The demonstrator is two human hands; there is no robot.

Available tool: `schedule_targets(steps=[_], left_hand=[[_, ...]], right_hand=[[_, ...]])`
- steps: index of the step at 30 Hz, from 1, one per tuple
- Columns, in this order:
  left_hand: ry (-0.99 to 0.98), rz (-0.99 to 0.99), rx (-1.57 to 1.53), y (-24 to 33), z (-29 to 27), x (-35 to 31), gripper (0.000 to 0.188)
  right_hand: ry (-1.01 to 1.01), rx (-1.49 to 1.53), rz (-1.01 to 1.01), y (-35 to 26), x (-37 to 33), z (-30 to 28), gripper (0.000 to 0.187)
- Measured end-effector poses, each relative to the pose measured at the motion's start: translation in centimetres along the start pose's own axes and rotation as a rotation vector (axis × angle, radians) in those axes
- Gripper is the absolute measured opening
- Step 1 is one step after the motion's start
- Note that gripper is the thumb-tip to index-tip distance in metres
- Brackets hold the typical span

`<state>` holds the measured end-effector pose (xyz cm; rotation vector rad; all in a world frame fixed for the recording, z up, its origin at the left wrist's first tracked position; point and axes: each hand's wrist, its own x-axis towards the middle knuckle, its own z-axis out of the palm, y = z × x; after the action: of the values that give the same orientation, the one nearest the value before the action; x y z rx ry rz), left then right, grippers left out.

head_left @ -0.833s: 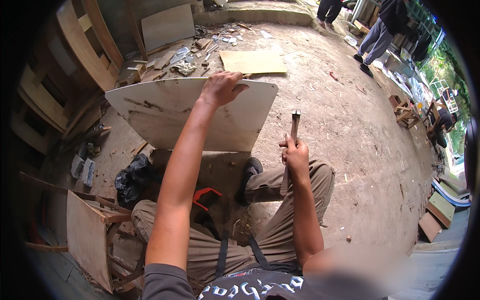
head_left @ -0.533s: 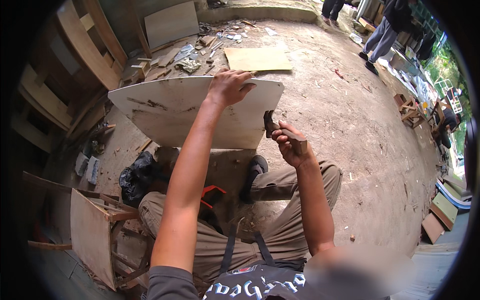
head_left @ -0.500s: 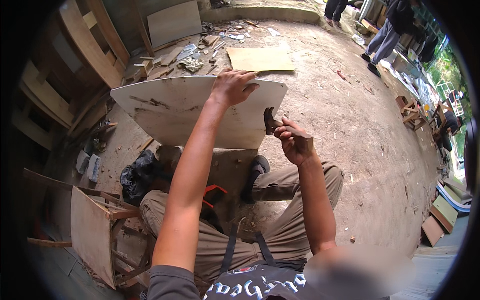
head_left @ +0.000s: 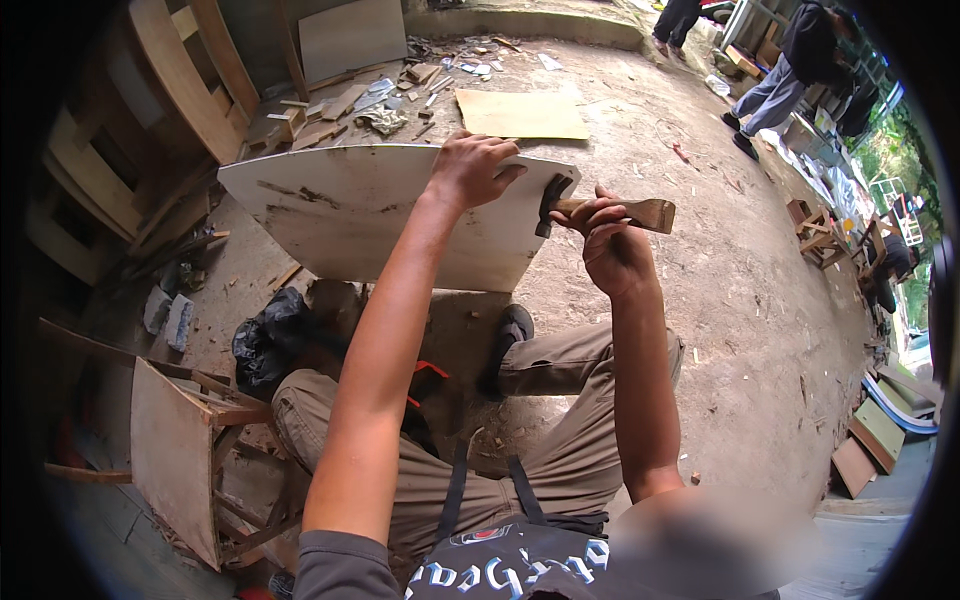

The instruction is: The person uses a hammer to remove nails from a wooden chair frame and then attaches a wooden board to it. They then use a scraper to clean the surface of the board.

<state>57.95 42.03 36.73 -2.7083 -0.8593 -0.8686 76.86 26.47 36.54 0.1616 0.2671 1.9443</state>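
A white, dirt-streaked board (head_left: 370, 215) stands tilted on edge in front of my knees. My left hand (head_left: 472, 172) is closed over its upper edge, thumb on the near face and fingers reaching over the top. In my right hand (head_left: 612, 240) is a claw hammer (head_left: 650, 213) with a wooden handle, gripped close to its dark head. The hammer's head (head_left: 550, 205) is beside the board's right edge, near the upper right corner; whether it touches the board I cannot tell.
Beyond the board a tan sheet (head_left: 522, 114) lies on the dirt floor, with wood scraps (head_left: 345, 103) to its left. A wooden stool (head_left: 180, 450) and a black plastic bag (head_left: 270, 340) are at my left. Another person (head_left: 775, 85) stands at the far right.
My right hand has moved up and slightly right with the hammer, its handle now swung more sideways. The head has come up toward the board's upper right corner. My left hand keeps its hold.
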Motion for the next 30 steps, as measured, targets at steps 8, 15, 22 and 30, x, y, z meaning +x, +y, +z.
schedule_targets(steps=[8, 15, 22, 30], left_hand=[[0.036, 0.001, -0.024, 0.1, 0.4, 0.1, 0.028], [0.013, -0.021, -0.035, -0.3, 0.3, 0.0, 0.029], [-0.019, -0.009, -0.007, -0.7, 0.5, 0.8, 0.030], [0.212, 0.030, -0.307, -1.4, -0.1, 0.7, 0.033]], right_hand=[[-0.021, 0.003, 0.022, -0.5, -0.9, 0.6, 0.055], [-0.018, 0.004, 0.088, -0.6, -0.3, 2.6, 0.050], [0.247, -0.868, -0.383, 4.2, -0.5, -9.8, 0.037], [0.583, -1.198, -0.569, 6.0, -1.2, -19.7, 0.017]])
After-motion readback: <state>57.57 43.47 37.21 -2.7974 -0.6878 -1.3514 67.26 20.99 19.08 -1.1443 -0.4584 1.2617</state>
